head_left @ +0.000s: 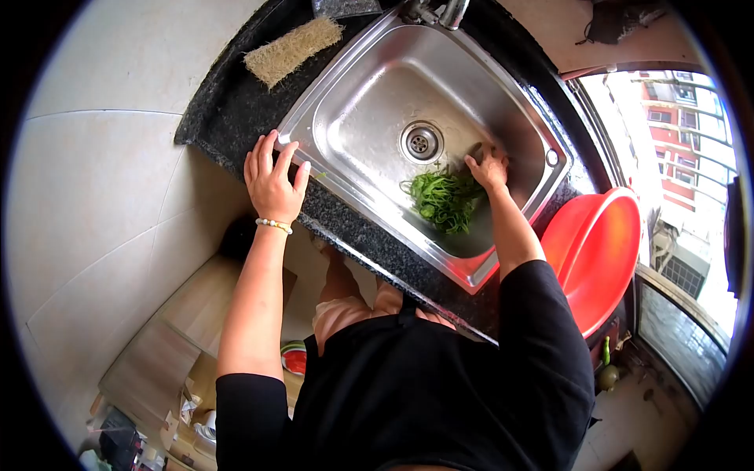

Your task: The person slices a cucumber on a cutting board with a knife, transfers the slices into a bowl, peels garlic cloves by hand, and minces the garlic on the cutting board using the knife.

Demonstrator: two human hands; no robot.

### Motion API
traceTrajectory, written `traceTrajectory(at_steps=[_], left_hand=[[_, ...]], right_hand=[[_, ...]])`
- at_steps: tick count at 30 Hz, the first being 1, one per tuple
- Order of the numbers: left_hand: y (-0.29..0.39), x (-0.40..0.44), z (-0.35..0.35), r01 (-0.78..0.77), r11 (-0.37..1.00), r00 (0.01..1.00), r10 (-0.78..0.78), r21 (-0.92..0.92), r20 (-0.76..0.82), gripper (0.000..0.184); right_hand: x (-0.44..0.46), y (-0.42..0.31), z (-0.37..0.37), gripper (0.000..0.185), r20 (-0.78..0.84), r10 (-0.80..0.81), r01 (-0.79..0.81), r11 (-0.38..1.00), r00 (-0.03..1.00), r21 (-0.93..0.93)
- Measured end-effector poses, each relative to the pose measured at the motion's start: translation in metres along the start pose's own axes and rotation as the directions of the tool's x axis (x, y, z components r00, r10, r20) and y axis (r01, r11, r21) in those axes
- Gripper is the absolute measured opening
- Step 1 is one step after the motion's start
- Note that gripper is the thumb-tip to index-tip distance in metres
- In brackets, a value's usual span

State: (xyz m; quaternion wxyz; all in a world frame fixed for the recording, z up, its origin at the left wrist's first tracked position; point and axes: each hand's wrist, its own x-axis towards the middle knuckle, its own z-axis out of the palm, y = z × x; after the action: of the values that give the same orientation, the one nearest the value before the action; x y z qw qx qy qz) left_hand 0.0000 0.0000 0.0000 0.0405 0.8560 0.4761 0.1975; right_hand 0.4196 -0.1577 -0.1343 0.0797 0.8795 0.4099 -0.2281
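My left hand [272, 182] lies with its fingers spread on the left front rim of the steel sink [369, 102] and the dark stone edge beside it. Inside the sink, near its right wall, my right hand [490, 168] reaches down, thumb apart from the fingers. A small dark patch shows by those fingertips; I cannot make out what it is. Just left of this hand, a loose heap of thin green leafy vegetables [444, 201] rests on the sink floor. The round drain strainer [422, 142] sits beyond the heap.
A dried loofah [294, 52] lies on the black stone counter [216, 118] at the left. The faucet [452, 14] stands at the sink's back edge. A red plastic basin [593, 259] leans tilted to the right, beside the barred window [683, 149].
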Motion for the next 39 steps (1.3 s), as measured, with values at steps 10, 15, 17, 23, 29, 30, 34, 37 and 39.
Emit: traceTrajectory(at_steps=[10, 15, 17, 23, 29, 30, 34, 37, 39], left_hand=[[0.0, 0.0, 0.0, -0.014, 1.0, 0.999, 0.014, 0.008, -0.036, 0.035], [-0.001, -0.001, 0.0, -0.012, 1.0, 0.999, 0.011, -0.009, -0.053, 0.035], [-0.002, -0.001, 0.001, -0.01, 1.0, 0.998, 0.009, -0.016, -0.06, 0.035], [-0.001, -0.003, 0.003, -0.004, 1.0, 0.996, 0.002, -0.023, -0.089, 0.035], [0.0, -0.008, 0.004, 0.017, 1.0, 0.998, -0.016, 0.008, -0.064, 0.036], [-0.002, -0.009, 0.006, 0.023, 0.999, 0.998, -0.024, -0.024, -0.064, 0.036], [-0.006, -0.016, -0.006, 0.113, 0.884, 0.966, -0.205, -0.453, -0.158, 0.031], [-0.003, -0.06, -0.036, 0.153, 0.821, 0.894, -0.351, -0.55, -0.276, 0.025], [-0.006, -0.111, -0.052, 0.273, 0.75, 0.844, -0.488, -0.603, -0.224, 0.022]], right_hand=[[-0.1, -0.052, 0.031, 0.085, 0.305, -0.324, 0.357, 0.933, 0.895, -0.056], [-0.111, -0.049, 0.052, 0.068, 0.479, -0.339, 0.286, 0.941, 0.81, 0.182], [-0.104, -0.049, 0.064, 0.066, 0.505, -0.342, 0.267, 0.939, 0.792, 0.215], [-0.116, -0.064, 0.009, 0.042, 0.696, -0.285, -0.334, 0.719, 0.659, 0.61], [-0.097, -0.062, -0.018, 0.042, 0.799, -0.463, -0.737, 0.369, 0.383, 0.567], [-0.086, -0.053, -0.003, 0.045, 0.735, -0.554, -0.723, 0.309, 0.391, 0.618], [-0.091, -0.068, -0.021, 0.049, 0.569, -0.668, -0.692, 0.111, 0.48, 0.714], [-0.108, -0.083, -0.06, 0.039, 0.541, -0.645, -0.647, 0.094, 0.539, 0.757], [-0.115, -0.099, -0.079, 0.047, 0.496, -0.628, -0.535, 0.146, 0.6, 0.832]])
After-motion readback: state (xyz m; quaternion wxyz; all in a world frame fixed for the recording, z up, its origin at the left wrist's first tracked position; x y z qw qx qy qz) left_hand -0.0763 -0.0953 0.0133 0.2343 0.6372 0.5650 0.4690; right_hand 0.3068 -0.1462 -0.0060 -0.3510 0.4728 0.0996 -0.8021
